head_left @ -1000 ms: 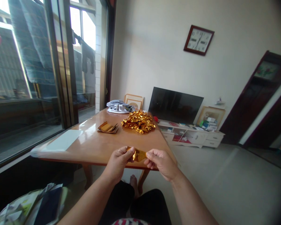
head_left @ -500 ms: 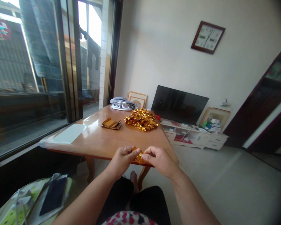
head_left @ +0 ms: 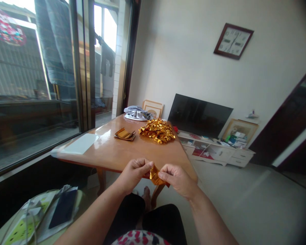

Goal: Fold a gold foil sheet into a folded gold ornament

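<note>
Between my two hands is a small piece of shiny gold foil paper, partly folded and creased, just off the near edge of the table. My left hand pinches its left end between thumb and fingers. On the other side, my right hand grips it with thumb and forefinger. Farther up the wooden table lies a heap of folded gold foil pieces. Left of the heap is a small stack of flat gold paper sheets.
Folded cloth lies at the table's far end, and a pale flat sheet on its left side. At lower left, a stool carries a phone and a green power strip. A television stands on a white cabinet.
My hands have moved slightly apart, and more of the gold foil paper shows between them. The whole view has shifted a little, so the room appears farther right.
</note>
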Demonstrator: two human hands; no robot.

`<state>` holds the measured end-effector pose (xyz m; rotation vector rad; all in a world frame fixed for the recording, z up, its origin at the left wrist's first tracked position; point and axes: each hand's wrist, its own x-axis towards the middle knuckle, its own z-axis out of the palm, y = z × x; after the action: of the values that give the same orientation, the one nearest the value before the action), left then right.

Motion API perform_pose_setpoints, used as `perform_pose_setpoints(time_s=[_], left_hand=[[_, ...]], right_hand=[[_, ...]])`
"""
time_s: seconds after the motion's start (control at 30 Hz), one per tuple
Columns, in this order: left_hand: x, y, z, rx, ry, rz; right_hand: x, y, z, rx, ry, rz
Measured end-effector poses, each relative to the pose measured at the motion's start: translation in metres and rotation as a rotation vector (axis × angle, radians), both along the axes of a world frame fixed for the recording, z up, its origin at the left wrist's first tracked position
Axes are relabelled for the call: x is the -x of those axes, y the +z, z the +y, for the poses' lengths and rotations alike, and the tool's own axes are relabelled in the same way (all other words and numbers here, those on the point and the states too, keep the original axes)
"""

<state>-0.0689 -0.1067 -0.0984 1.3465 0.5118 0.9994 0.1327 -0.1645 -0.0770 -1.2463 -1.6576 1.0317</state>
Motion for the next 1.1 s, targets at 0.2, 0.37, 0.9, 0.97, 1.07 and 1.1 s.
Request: perform_pose_setpoints(time_s=[0.2,0.37,0.9,0.97,1.07,1.1], left_hand=[[-0.004,0.002,-0.003,-0.059,0.012,0.045],[-0.007,0.005,-0.005,-0.059,-0.008,0.056],[-0.011,0.002,-0.006,-0.022,-0.032,-0.003],[-0.011,0.004,-0.007,-0.021,-0.032,0.003],[-0.011,0.007,-0.006,-0.051,0.027,0.0],[-0.011,0.007,-0.005,-0.08,0.075,-0.006]], right_hand=[[0.004,-0.001,0.0,0.02,-0.029,0.072],[0.008,0.002,-0.002,-0.031,-0.028,0.072],[0.009,0.001,-0.004,-0.016,-0.051,0.124],[0.01,0.001,-0.003,-0.042,-0.056,0.124],[0.01,0.001,-0.002,-0.064,-0.081,0.133],[0.01,0.001,-0.002,-0.068,-0.1,0.136]])
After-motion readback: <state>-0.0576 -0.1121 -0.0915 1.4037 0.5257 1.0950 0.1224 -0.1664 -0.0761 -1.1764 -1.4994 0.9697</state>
